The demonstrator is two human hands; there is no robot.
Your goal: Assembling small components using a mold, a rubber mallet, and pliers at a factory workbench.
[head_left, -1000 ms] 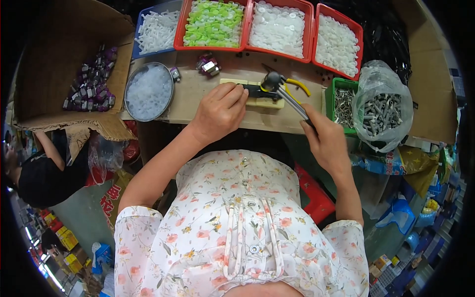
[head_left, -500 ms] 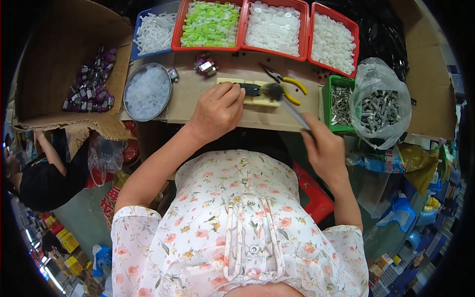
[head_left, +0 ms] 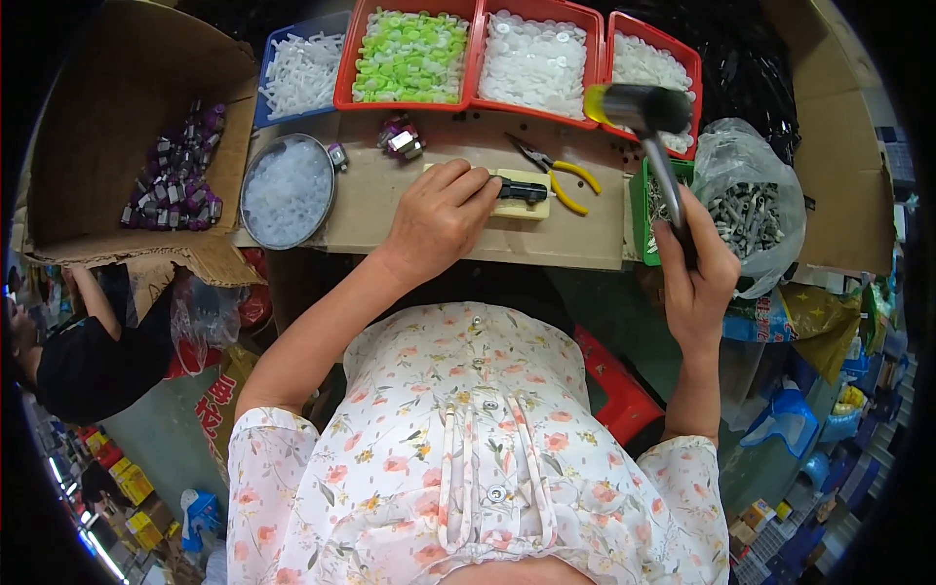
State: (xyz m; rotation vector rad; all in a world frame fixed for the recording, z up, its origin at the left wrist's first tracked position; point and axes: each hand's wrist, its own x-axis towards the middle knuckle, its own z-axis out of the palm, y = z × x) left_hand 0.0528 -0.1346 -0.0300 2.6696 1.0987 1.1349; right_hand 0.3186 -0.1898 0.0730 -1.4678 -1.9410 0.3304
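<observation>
My right hand (head_left: 704, 278) is closed around the handle of a mallet (head_left: 660, 109), whose head is black at one end and yellow at the other. The mallet is raised over the right side of the bench, above the red trays and the green box. My left hand (head_left: 439, 219) grips a slim black part (head_left: 525, 190) lying along a cream block (head_left: 517, 211). Its fingers hide the part's left end. Just beyond the block lie pliers (head_left: 565, 174) with yellow handles, their jaws pointing away to the left.
Red trays of green-and-white (head_left: 408, 58) and white pieces (head_left: 538, 63) line the back, beside a blue tray (head_left: 302, 68). A round bowl (head_left: 289, 190) and purple-and-metal pieces (head_left: 402, 138) stand left. A cardboard box (head_left: 97, 127), green box (head_left: 639, 210) and plastic bag (head_left: 751, 210) flank the bench. Another person (head_left: 88, 356) is at left.
My right hand has lifted the mallet up and to the right, away from the black part. My left hand stays on the part, which now shows more fully.
</observation>
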